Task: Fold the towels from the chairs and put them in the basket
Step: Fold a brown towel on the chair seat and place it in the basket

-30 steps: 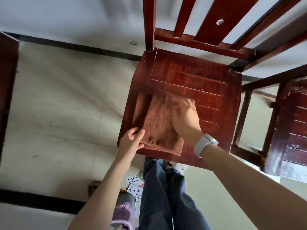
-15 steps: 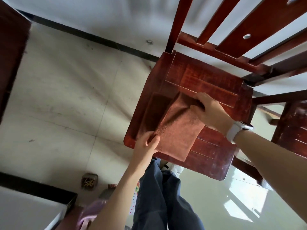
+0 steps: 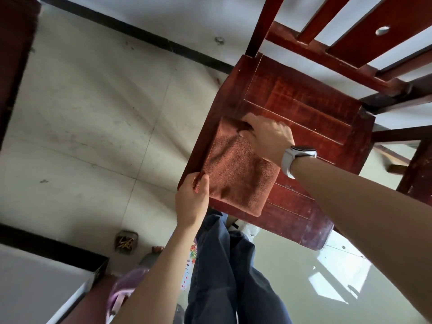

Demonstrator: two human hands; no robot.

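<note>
Now the brown towel (image 3: 236, 174) lies folded on the seat of the red wooden chair (image 3: 311, 108), at the seat's front left part. The right hand (image 3: 268, 136) sits on the far end of the towel. Its fingers are curled and pinch the far corner of the cloth, which bunches up a little under them. A white watch (image 3: 292, 161) is on the wrist just behind that hand. The left hand (image 3: 192, 199) is at the near left corner of the towel, at the front edge of the seat. Its thumb lies on top of the cloth and its fingers go under the edge, so it grips that corner. Between the two hands the towel looks flat, with one soft crease running from the right hand toward the left hand. The near right corner of the towel, to the right of the left hand, hangs a bit over the seat's front edge. Below the left hand are the person's legs in blue jeans (image 3: 224, 272), standing on the pale tiled floor (image 3: 88, 127). Left of the left arm, low down, is something light purple (image 3: 124, 291); I cannot tell what it is.
</note>
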